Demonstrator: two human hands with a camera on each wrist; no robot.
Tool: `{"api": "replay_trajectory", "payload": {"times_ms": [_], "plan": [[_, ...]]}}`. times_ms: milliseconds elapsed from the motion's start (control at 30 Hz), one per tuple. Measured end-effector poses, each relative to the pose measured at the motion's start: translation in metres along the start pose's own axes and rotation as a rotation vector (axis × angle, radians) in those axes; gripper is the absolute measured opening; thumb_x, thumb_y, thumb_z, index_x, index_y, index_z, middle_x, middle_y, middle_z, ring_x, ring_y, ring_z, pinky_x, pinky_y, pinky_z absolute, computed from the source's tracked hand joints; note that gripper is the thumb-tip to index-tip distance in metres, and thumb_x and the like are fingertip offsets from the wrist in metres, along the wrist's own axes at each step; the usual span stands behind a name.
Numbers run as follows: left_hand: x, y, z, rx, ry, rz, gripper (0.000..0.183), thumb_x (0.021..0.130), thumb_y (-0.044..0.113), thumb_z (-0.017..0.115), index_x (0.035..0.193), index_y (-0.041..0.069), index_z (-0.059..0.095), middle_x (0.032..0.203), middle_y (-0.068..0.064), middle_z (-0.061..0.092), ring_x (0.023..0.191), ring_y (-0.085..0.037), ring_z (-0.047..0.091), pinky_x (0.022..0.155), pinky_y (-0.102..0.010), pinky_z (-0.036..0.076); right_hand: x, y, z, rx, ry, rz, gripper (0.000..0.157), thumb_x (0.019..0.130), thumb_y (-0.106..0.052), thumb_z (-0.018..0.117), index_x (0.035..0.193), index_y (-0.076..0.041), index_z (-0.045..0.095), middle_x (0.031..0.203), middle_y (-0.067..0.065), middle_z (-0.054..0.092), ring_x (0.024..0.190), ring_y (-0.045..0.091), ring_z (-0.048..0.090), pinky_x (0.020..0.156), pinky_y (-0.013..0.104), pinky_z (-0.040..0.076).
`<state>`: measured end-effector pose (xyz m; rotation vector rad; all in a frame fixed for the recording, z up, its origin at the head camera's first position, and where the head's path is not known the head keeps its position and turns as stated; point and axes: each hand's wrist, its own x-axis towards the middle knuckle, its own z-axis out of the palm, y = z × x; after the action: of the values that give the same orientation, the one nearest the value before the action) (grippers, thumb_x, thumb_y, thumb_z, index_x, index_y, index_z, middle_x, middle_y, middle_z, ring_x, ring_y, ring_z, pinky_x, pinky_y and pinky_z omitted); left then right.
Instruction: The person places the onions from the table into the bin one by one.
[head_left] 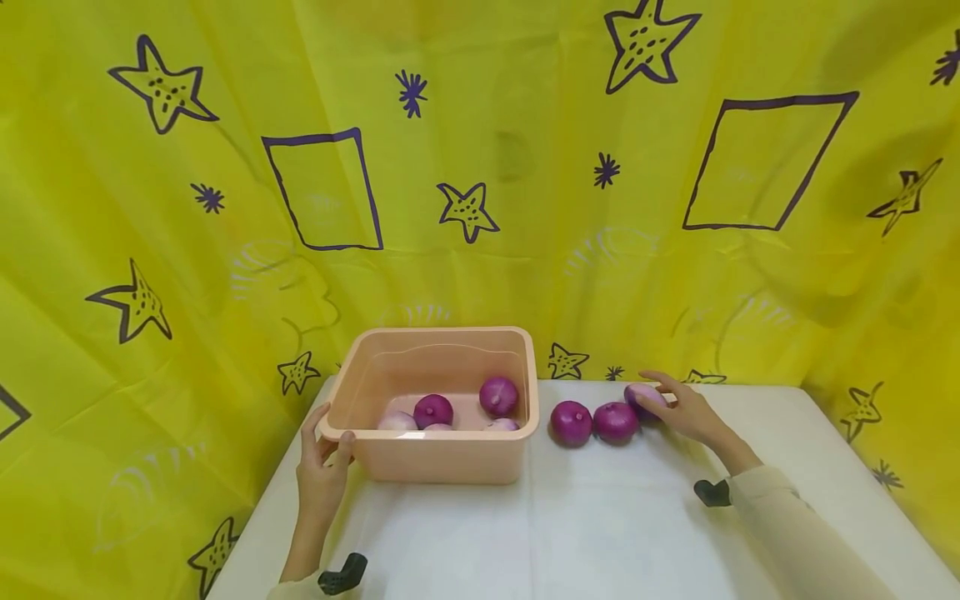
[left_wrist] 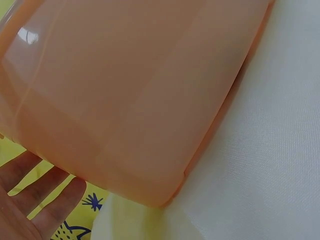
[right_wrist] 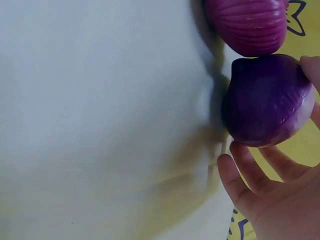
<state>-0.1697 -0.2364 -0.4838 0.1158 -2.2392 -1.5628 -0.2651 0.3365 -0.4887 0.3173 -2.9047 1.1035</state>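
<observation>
A peach plastic bin (head_left: 442, 460) stands on the table with several onions in it, among them a red onion (head_left: 433, 411) and another red onion (head_left: 498, 396). At its front left corner my left hand (head_left: 322, 471) holds the rim, thumb at the front and fingers along the left side. The left wrist view shows fingers (left_wrist: 60, 205) against the bin's wall (left_wrist: 115, 100). To the right of the bin, my right hand (head_left: 686, 408) pinches a purple-and-white onion (right_wrist: 270, 102) between thumb and fingers. That onion is the rightmost of a short row, right beside a red onion (head_left: 616, 422).
Another red onion (head_left: 572, 423) sits at the row's left end, close to the bin's right wall. White cloth covers the table (head_left: 600, 533). A yellow curtain (head_left: 525, 275) with drawn stars hangs directly behind the table's back edge.
</observation>
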Motion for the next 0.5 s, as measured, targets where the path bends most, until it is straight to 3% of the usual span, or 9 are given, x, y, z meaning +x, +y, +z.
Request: {"api": "replay_trajectory", "payload": {"times_ms": [33, 300, 500], "plan": [[0.0, -0.0004, 0.0001, 0.0, 0.003, -0.003, 0.061, 0.105, 0.027, 0.061, 0.158, 0.027, 0.031, 0.157, -0.015, 0.045, 0.106, 0.007, 0.056, 0.08, -0.01, 0.052, -0.0001, 0.0015, 0.0009, -0.001, -0.003, 0.005, 0.063, 0.102, -0.042, 0.062, 0.151, -0.007, 0.045, 0.135, 0.038, 0.056, 0.121, 0.058, 0.054, 0.097, 0.073, 0.044], [-0.0003, -0.0007, -0.0002, 0.014, 0.008, 0.01, 0.06, 0.105, 0.026, 0.06, 0.158, 0.025, 0.031, 0.156, -0.017, 0.045, 0.109, -0.005, 0.057, 0.08, -0.01, 0.052, -0.0027, 0.0042, 0.0034, -0.007, -0.054, 0.066, 0.066, 0.101, -0.046, 0.063, 0.152, -0.01, 0.045, 0.136, 0.034, 0.056, 0.114, 0.049, 0.058, 0.093, 0.068, 0.048], [0.0006, -0.002, 0.0, 0.002, 0.006, 0.007, 0.061, 0.104, 0.026, 0.062, 0.157, 0.026, 0.032, 0.155, -0.017, 0.046, 0.105, 0.007, 0.057, 0.079, -0.01, 0.052, -0.0051, 0.0032, 0.0056, 0.004, -0.072, 0.092, 0.067, 0.099, -0.046, 0.066, 0.152, -0.011, 0.046, 0.128, 0.032, 0.059, 0.105, 0.041, 0.058, 0.088, 0.06, 0.051]]}}
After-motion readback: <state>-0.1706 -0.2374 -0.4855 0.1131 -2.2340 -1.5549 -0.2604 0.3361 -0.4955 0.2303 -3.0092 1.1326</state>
